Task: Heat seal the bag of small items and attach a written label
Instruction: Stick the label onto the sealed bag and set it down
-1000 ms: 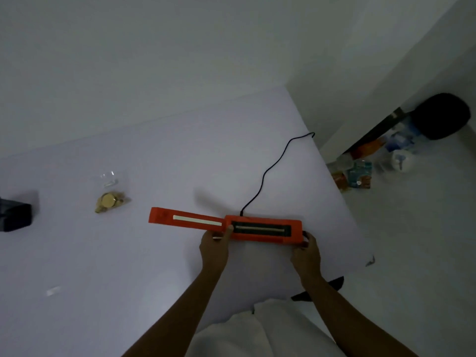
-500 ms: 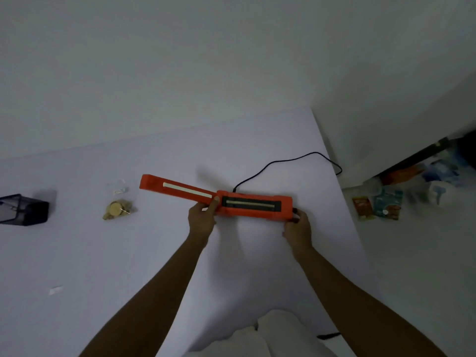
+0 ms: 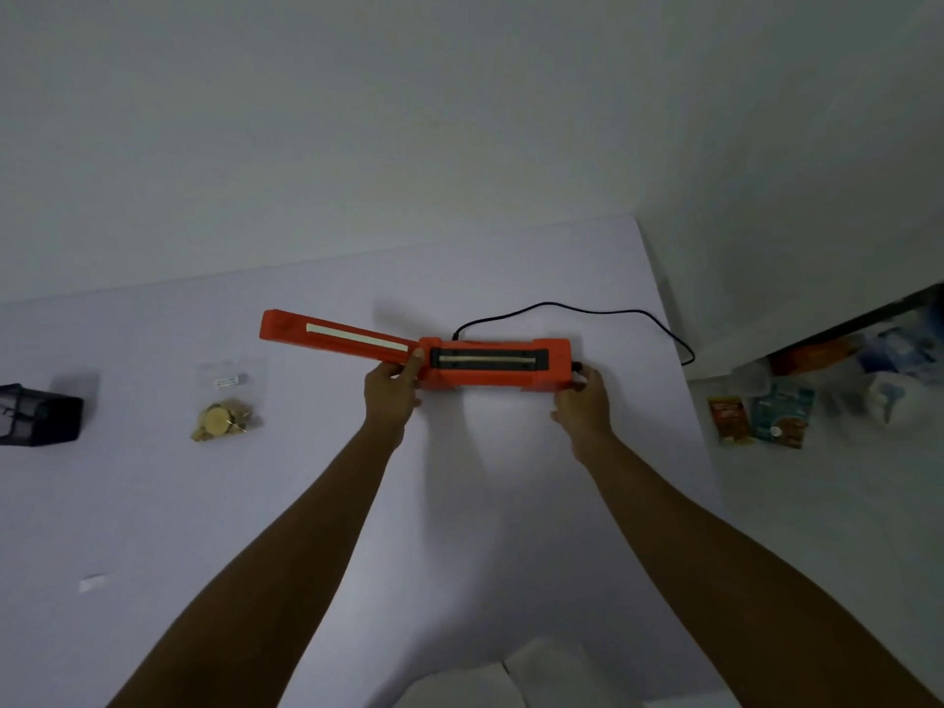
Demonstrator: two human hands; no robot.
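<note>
An orange heat sealer [image 3: 490, 361] lies on the white table [image 3: 459, 503] with its lid arm [image 3: 332, 335] swung open to the left. My left hand [image 3: 391, 390] grips the sealer's left end at the hinge, thumb on top. At the right end my right hand [image 3: 582, 396] holds the sealer by the black knob. A clear bag of small golden items [image 3: 225, 416], bearing a small white sticker, lies to the left, apart from both hands.
The sealer's black cord [image 3: 587, 311] runs off the table's right edge. A black mesh holder [image 3: 38, 413] stands at the far left. A small white paper slip [image 3: 92, 582] lies near the front left. Packets and clutter [image 3: 776, 411] sit on the floor at right.
Both hands have carried the sealer farther from me across the table and slightly left. The view has tilted down, so the bag and holder appear lower.
</note>
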